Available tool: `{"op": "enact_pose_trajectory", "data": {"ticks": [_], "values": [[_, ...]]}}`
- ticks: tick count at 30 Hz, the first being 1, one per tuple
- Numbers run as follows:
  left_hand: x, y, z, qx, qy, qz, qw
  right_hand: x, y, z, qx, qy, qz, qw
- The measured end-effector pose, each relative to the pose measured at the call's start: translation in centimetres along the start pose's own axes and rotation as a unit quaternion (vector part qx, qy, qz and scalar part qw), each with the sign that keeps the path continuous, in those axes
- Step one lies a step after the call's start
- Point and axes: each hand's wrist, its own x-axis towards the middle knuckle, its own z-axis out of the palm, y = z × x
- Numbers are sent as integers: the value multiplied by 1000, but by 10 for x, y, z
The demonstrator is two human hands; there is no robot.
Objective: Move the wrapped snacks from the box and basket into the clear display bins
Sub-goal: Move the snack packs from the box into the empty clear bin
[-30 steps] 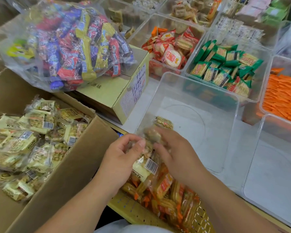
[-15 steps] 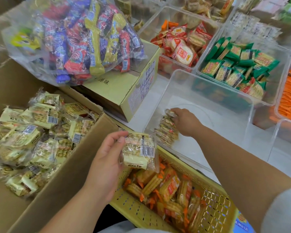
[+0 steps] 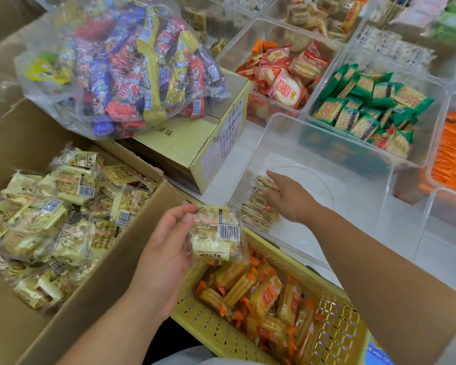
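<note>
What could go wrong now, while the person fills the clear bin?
1. The left hand pinches the yellow snack pack by one side above the basket; it might slip and mix with the orange packs.
2. The stacked packs under the right hand sit in a corner of the clear bin and might topple.

Cardboard box (image 3: 103, 280): plain brown.
Boxed snack packs (image 3: 63, 206): pale yellow, clear film, black-and-white barcodes.
Raised snack pack (image 3: 216, 238): the same colours.
Basket (image 3: 208, 320): yellow, perforated grid.
Basket snacks (image 3: 263, 293): orange and yellow.
Display bin (image 3: 366, 206): clear.
Cracker packets (image 3: 366, 111): green.
Rice-cracker packets (image 3: 282, 75): red and white.
Bagged sweets (image 3: 124, 61): blue, red, yellow.
Carton (image 3: 195, 143): olive-yellow.
</note>
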Motion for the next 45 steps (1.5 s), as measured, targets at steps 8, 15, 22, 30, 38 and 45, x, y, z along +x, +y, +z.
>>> {"op": "enact_pose_trajectory", "data": {"ticks": [8, 15, 22, 30, 38, 45], "values": [[3, 11, 17, -81, -42, -73, 993, -118, -58, 2, 119, 103, -269, 950], [-3, 11, 32, 233, -32, -94, 968, -142, -60, 6, 453, 129, -59, 880], [-13, 14, 48, 200, -82, -36, 976, -154, -63, 6, 535, 44, -35, 843], [1, 9, 55, 90, 19, -51, 994, -155, -51, 12, 531, 100, -24, 841], [32, 11, 54, 131, -34, -117, 984, -142, -31, 2, 52, 200, -263, 942], [75, 1, 40, 507, 32, 86, 857, -90, -1, -24, 13, 279, -79, 957]]}}
